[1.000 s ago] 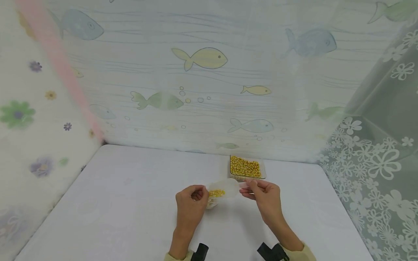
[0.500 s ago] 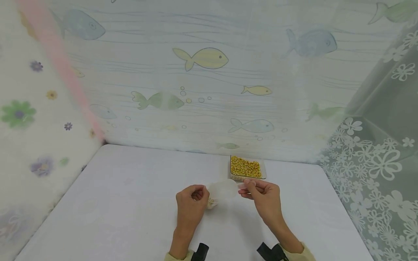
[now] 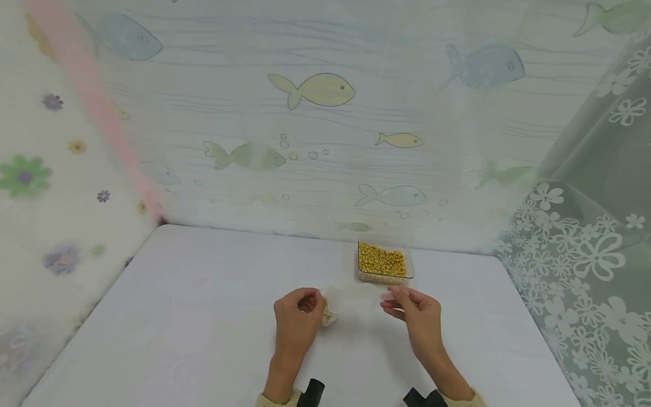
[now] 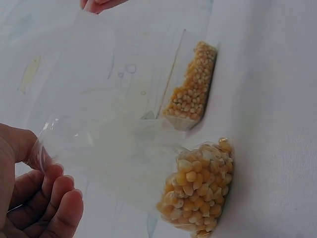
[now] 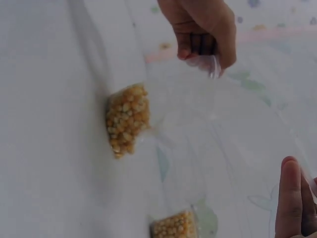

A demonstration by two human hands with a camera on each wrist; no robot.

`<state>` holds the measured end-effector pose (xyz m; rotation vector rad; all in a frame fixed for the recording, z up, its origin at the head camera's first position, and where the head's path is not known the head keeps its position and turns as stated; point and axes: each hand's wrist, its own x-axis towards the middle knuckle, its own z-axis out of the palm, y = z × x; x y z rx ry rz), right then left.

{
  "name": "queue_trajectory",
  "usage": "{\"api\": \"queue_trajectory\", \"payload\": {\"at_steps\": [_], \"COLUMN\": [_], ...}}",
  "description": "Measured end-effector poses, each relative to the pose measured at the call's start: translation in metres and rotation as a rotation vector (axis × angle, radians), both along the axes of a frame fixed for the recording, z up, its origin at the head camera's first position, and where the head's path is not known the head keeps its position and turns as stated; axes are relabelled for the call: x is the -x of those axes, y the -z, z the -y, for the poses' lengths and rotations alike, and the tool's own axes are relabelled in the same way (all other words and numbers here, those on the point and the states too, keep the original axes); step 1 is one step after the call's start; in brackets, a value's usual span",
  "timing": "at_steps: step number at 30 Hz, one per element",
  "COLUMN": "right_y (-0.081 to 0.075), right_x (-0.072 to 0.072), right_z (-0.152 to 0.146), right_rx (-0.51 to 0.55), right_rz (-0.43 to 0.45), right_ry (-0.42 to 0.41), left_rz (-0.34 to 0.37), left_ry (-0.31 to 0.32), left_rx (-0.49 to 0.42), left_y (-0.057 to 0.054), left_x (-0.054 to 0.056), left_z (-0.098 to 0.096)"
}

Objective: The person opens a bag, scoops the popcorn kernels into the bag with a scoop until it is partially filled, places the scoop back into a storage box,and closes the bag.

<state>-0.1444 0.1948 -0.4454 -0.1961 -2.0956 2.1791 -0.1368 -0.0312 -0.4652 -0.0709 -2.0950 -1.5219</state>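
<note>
The left hand (image 3: 299,316) is pinching the rim of a clear plastic bag (image 4: 133,163), its thumb and forefinger clamping on the film while its other fingers (image 4: 67,210) are curling below. The bag is standing near the middle of the bench (image 3: 213,299), its lower part bulging with corn kernels (image 4: 198,186) and resting on the surface; in the head view the left hand is partly hiding it. The right hand (image 3: 414,316) is pinching a pale strip of plastic (image 3: 389,295) between thumb and forefinger, beside the see-through film; whether the strip is belonging to the bag, I cannot tell. Beyond the hands, a clear box (image 3: 382,278) of loose corn (image 3: 381,260) is sitting by the far edge of the bench, right of its middle. A curtain (image 3: 325,90) printed with fish is hanging behind that edge.
</note>
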Motion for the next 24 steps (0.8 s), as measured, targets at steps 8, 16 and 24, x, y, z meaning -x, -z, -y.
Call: {"api": "queue_trajectory", "payload": {"at_steps": [8,16,24], "right_y": [-0.001,0.012,0.017], "right_x": [0.006,0.032,0.064], "right_z": [-0.033,-0.064,-0.083], "right_rx": [0.177,0.303,0.218], "right_rz": [0.077,0.03,-0.032], "right_ry": [0.076,0.183,0.322], "left_rz": [0.015,0.014,0.017], "left_ry": [-0.003,-0.003,-0.008], "left_rx": [0.001,-0.012,-0.007], "left_y": [-0.001,0.0,0.0], "left_x": [-0.001,0.0,-0.001], "left_z": [0.0,0.002,0.002]}}
